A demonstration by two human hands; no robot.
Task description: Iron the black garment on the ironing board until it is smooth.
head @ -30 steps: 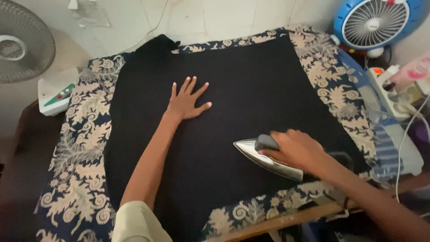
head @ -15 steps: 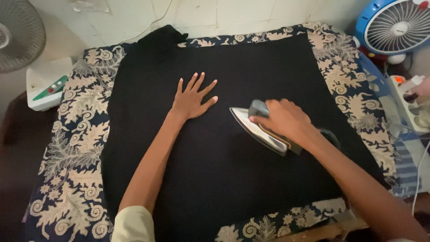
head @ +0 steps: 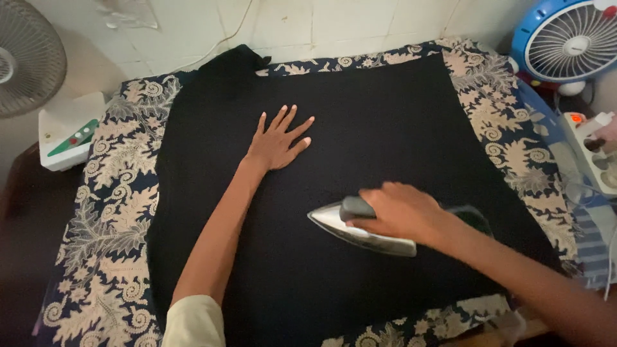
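A black cloth lies spread flat over a dark blue cover with a pale floral print. My left hand rests flat on the cloth, fingers spread, near its upper middle. My right hand is closed around the grey handle of a silver clothes iron, whose sole sits on the cloth with its tip pointing left. The iron is below and to the right of my left hand, apart from it.
A blue and white fan stands at the back right, above a white power strip with a lit switch. A grey fan and a white box sit at the left. A tiled wall runs behind.
The iron has slid left and nearer across the cloth in my right hand. My left hand stays flat on the cloth. The view has shifted a little.
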